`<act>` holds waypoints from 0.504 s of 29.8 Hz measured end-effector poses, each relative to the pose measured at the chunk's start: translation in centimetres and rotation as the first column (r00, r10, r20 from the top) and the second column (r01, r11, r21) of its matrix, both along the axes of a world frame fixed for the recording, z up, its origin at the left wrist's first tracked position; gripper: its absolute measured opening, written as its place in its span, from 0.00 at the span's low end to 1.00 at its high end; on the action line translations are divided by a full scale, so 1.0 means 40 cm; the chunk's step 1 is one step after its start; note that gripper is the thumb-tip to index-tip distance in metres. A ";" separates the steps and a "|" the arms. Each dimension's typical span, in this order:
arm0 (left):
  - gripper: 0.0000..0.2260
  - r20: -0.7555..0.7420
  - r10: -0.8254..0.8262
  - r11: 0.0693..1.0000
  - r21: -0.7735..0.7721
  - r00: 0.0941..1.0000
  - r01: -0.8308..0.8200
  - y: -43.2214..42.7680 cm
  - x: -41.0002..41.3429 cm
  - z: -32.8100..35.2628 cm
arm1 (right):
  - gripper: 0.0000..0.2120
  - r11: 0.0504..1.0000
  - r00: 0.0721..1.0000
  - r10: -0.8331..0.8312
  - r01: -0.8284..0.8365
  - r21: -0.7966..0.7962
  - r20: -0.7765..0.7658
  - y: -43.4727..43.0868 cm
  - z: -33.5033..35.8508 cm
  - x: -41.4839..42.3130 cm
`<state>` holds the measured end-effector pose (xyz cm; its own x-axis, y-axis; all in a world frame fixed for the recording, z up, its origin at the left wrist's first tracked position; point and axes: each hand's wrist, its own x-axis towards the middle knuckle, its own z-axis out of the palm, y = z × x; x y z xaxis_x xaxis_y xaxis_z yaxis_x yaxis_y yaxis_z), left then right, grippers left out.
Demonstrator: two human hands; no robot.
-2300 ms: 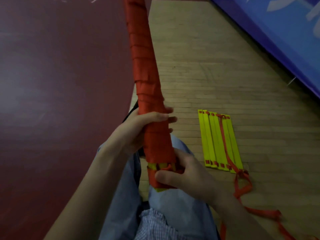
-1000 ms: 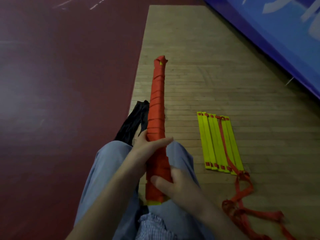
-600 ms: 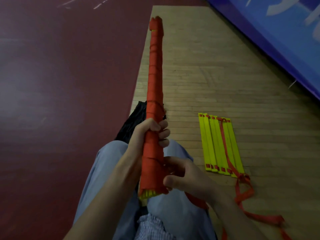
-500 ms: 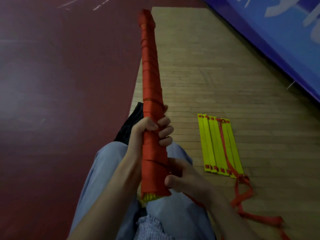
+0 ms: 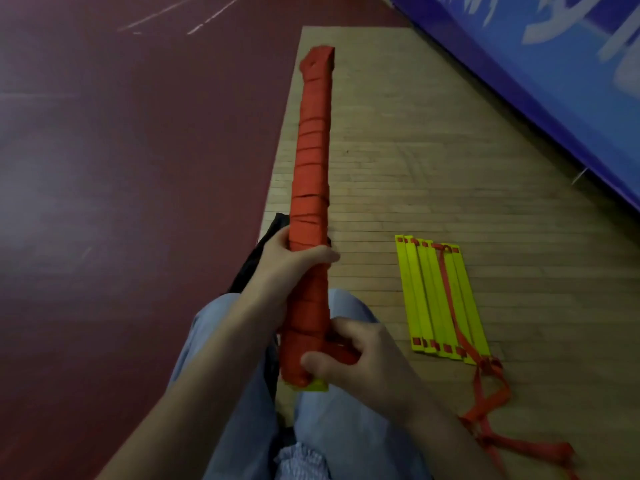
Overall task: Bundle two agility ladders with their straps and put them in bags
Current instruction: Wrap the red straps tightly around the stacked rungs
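A: By what is most of the view taken up?

B: A dark red floor (image 5: 104, 174) is seen across the left; a strip of wooden boards (image 5: 415, 161) is laid beside it; a blue panel (image 5: 554, 74) is set along the far right; a lap in pale blue trousers (image 5: 346, 438) is seen at the bottom.

A: Where are the ladders found?

B: A long bundled ladder (image 5: 311, 150), wound from end to end in orange strap, is held above the lap and pointed away from the person, along the edge of the boards; a second ladder (image 5: 440, 299) is laid flat on the boards to the right, well apart, its yellow rungs gathered side by side; its loose strap (image 5: 485, 393) is trailed toward the near right corner; a black bag (image 5: 256, 258) is partly hidden behind the left wrist.

A: How are the hands placed?

B: The left hand (image 5: 287, 261) is wrapped round the bundle near its middle, fingers curled about it; the right hand (image 5: 353, 358) is closed on the near end, thumb pressed across the strap; a yellow rung tip (image 5: 313, 385) is left showing below the wrap.
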<state>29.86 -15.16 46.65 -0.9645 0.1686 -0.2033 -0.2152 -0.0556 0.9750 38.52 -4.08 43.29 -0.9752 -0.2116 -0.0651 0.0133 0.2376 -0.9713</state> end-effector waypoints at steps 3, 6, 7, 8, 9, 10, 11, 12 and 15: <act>0.14 0.120 -0.129 0.940 0.332 0.984 0.083 -0.009 0.009 -0.016 | 0.20 0.987 0.983 0.114 -0.096 -0.125 0.143 0.024 0.011 -0.009; 0.30 0.053 -0.351 0.588 0.789 0.935 0.177 -0.010 0.006 -0.036 | 0.36 0.939 0.931 0.222 -0.125 -0.319 0.289 0.021 0.001 -0.014; 0.31 -0.002 -0.387 0.515 0.829 0.922 0.217 -0.009 0.002 -0.041 | 0.37 0.917 0.928 0.236 -0.113 -0.383 0.290 0.018 -0.003 -0.015; 0.32 -0.045 -0.404 0.507 0.821 0.914 0.264 -0.010 0.002 -0.036 | 0.38 0.897 0.935 0.230 -0.095 -0.432 0.271 0.017 -0.009 -0.013; 0.32 -0.075 -0.409 0.546 0.778 0.909 0.310 -0.016 0.001 -0.026 | 0.38 0.887 0.940 0.219 -0.080 -0.455 0.261 0.011 -0.010 -0.013; 0.31 -0.089 -0.401 0.624 0.702 0.912 0.343 -0.022 -0.002 -0.016 | 0.37 0.901 0.951 0.184 -0.061 -0.430 0.250 0.011 -0.008 -0.012; 0.29 -0.088 -0.374 0.721 0.599 0.923 0.349 -0.031 -0.005 -0.005 | 0.33 0.938 0.963 0.136 -0.049 -0.343 0.234 0.009 -0.001 -0.009; 0.26 -0.062 -0.318 0.817 0.489 0.946 0.307 -0.040 -0.012 0.003 | 0.30 0.976 0.973 0.093 -0.047 -0.211 0.213 0.005 0.005 -0.009; 0.25 0.014 -0.234 0.911 0.353 0.972 0.214 -0.046 -0.027 0.004 | 0.28 0.997 0.986 0.034 -0.045 0.065 0.161 0.003 0.030 -0.005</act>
